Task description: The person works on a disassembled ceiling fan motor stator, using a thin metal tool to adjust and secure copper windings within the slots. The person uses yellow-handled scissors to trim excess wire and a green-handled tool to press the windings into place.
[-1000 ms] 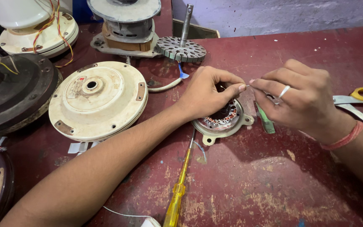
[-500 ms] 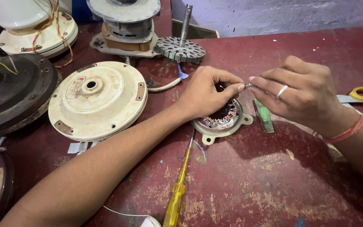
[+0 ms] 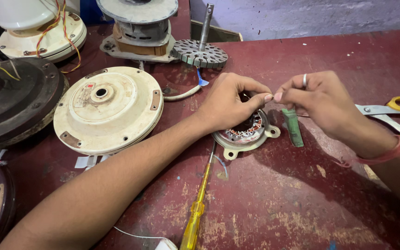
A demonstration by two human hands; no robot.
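Free room and obstacles on the worn red table [image 3: 302, 203]. Near right: the widest bare stretch, open to the front edge. Centre: the small wound stator [image 3: 246, 134] lies under the left hand [image 3: 230, 104] and right hand [image 3: 318, 102], whose fingertips meet above it. A green tool [image 3: 293, 127] lies just beside it, and a yellow screwdriver [image 3: 197, 208] runs from it toward the near edge. Right edge: scissors [image 3: 394, 113] narrow the approach. Left: the cream fan cover [image 3: 107, 109] and dark housing [image 3: 12, 99] crowd that side; the gap between them looks slim, though shadow obscures it. Rear: a toothed rotor with upright shaft [image 3: 200, 52] and stacked motor parts [image 3: 137, 30] block the far side.
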